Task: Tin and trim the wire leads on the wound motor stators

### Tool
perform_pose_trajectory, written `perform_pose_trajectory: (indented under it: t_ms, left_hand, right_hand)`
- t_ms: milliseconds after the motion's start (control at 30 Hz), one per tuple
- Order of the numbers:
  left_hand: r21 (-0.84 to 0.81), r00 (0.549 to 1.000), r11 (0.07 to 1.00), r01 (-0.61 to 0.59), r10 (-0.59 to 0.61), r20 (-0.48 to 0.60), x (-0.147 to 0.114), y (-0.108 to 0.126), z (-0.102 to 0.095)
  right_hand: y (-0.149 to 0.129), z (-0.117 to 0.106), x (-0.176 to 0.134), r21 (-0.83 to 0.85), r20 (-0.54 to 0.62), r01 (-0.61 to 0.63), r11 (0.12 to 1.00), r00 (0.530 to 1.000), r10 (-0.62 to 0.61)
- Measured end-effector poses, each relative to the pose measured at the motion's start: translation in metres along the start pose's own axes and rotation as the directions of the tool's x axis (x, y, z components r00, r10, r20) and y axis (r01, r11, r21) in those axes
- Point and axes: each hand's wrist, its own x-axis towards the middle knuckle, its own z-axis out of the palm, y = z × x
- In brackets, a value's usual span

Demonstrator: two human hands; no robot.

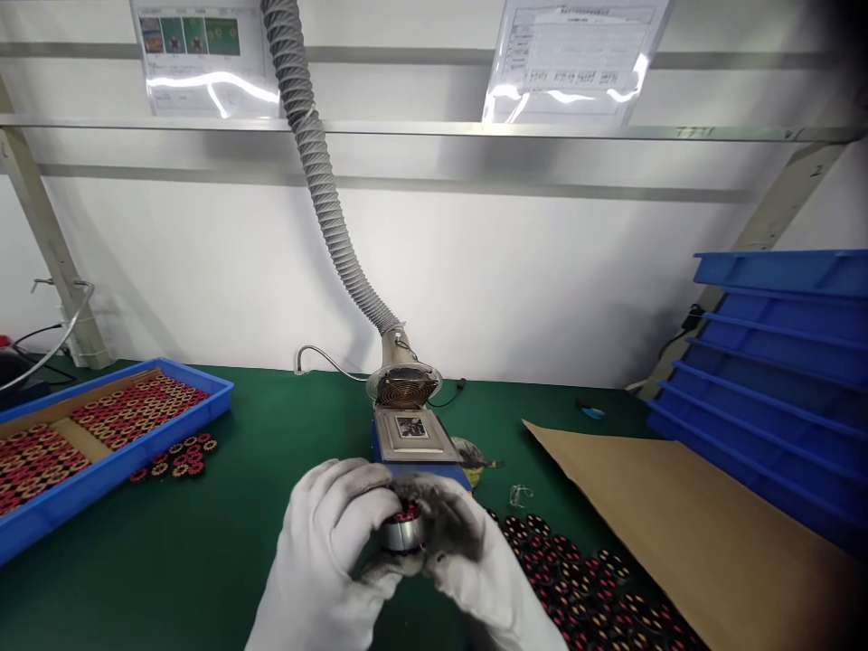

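Both my hands wear white gloves with dark-stained fingertips. Between them, low in the middle of the head view, is a small round motor part (403, 535) with a silver metal rim and red windings inside. My left hand (322, 547) is closed around its left side. From the right, the fingers of my right hand (465, 547) are closed on the same part; they hide much of that side. Just beyond the hands stands a blue-bodied device with a metal top plate (415, 437), its small square opening showing a shiny surface.
A grey hose (318, 172) ends in a hood (403, 380) over the device. At left, a blue tray (221, 398) holds rows of red coils, with several loose coils (180, 458) beside it. Dark round parts (576, 579), cardboard (678, 506) and stacked blue trays (779, 398) occupy the right.
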Motion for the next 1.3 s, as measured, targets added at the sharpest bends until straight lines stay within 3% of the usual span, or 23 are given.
perform_pose_trajectory:
  t_ms: [100, 167, 267, 333, 400, 500, 600, 733, 800, 933, 1000, 1067, 1167, 1233, 1300]
  left_hand:
    - [0.066, 0.997, 0.995, -0.075, 0.073, 0.027, 0.002, 0.001, -0.005]
    - [0.121, 0.995, 0.987, -0.104, 0.102, 0.018, 0.004, 0.005, -0.007]
    - [0.202, 0.994, 0.973, -0.11, 0.113, -0.007, 0.006, 0.011, -0.007]
    - [0.224, 0.995, 0.97, -0.094, 0.099, -0.012, 0.008, 0.014, -0.007]
    - [0.232, 0.995, 0.969, -0.084, 0.092, -0.024, 0.009, 0.015, -0.008]
    - [0.246, 0.995, 0.967, -0.072, 0.086, -0.05, 0.008, 0.014, -0.008]
    - [0.258, 0.992, 0.964, -0.062, 0.088, -0.091, 0.005, 0.013, -0.005]
    - [0.073, 0.997, 0.995, 0.071, -0.067, -0.048, 0.0, 0.011, 0.002]
    - [-0.089, 0.992, 0.988, 0.124, -0.124, 0.005, 0.0, 0.008, 0.003]
    - [-0.303, 0.999, 0.953, 0.021, -0.032, -0.029, 0.003, -0.003, 0.001]
    - [-0.412, 0.996, 0.911, 0.019, -0.055, -0.075, 0.004, -0.008, -0.001]
    - [-0.546, 0.977, 0.83, 0.116, -0.195, -0.089, 0.003, -0.01, -0.004]
    - [-0.674, 0.893, 0.67, 0.311, -0.449, -0.034, 0.004, -0.005, -0.009]
    - [-0.658, 0.872, 0.64, 0.397, -0.487, 0.053, 0.007, 0.001, -0.011]
    - [-0.624, 0.883, 0.664, 0.412, -0.461, 0.093, 0.009, 0.006, -0.01]
  right_hand:
    - [-0.008, -0.004, -0.001, -0.372, 0.047, 0.166, 0.913, 0.986, -0.161]
    - [-0.012, -0.001, -0.002, -0.449, 0.066, 0.239, 0.861, 0.97, -0.234]
    - [-0.011, 0.005, -0.004, -0.284, -0.063, 0.209, 0.936, 0.97, -0.236]
    - [-0.006, 0.003, -0.004, -0.042, -0.196, 0.098, 0.994, 0.975, -0.104]
    - [0.0, -0.002, -0.003, 0.163, -0.279, 0.033, 0.986, 0.96, 0.014]
    - [0.011, -0.009, 0.001, 0.209, -0.282, 0.014, 0.978, 0.958, 0.046]
    - [0.018, -0.005, 0.003, 0.182, -0.203, -0.089, 0.979, 0.971, 0.127]
    - [0.013, 0.01, 0.0, 0.247, -0.086, -0.278, 0.928, 0.948, 0.307]
    - [0.007, 0.015, -0.003, 0.311, -0.07, -0.29, 0.905, 0.943, 0.326]
    - [0.001, 0.019, -0.005, 0.402, 0.005, -0.326, 0.855, 0.935, 0.354]
    - [0.003, 0.018, -0.003, 0.387, 0.028, -0.353, 0.851, 0.928, 0.372]
    - [0.007, 0.014, -0.001, 0.37, 0.01, -0.348, 0.861, 0.929, 0.371]
    - [0.011, 0.014, 0.001, 0.368, -0.009, -0.338, 0.866, 0.93, 0.367]
    - [0.012, 0.018, 0.0, 0.374, -0.009, -0.339, 0.863, 0.93, 0.369]
    - [0.011, 0.024, -0.002, 0.39, -0.015, -0.341, 0.855, 0.926, 0.376]
